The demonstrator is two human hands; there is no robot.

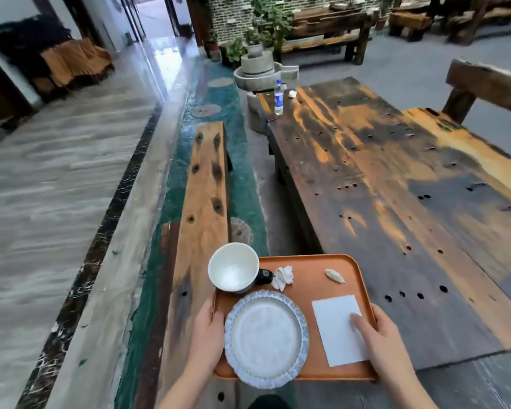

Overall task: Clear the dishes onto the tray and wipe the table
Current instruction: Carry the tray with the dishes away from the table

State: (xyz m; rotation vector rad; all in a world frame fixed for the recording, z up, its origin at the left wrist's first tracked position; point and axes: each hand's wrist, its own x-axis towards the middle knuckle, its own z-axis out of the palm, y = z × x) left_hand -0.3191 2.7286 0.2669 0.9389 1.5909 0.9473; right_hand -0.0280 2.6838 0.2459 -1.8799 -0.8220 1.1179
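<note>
An orange tray [313,261] is held up at the near left corner of the dark wooden table [396,178], partly over the gap beside the bench. On the tray lie a pale scalloped plate [266,339], a white cup [233,271] with a dark handle, a crumpled tissue [283,278], a small pale scrap [334,275] and a flat white napkin [338,329]. My left hand [208,335] grips the tray's left edge. My right hand [381,338] grips the right edge, its thumb pressing on the napkin.
A long wooden bench [205,184] runs along the table's left side. A water bottle [278,97] and a small white wad [292,94] stand at the table's far left end. A second bench [484,84] sits on the right. A stone mill [258,72] and potted plants lie beyond.
</note>
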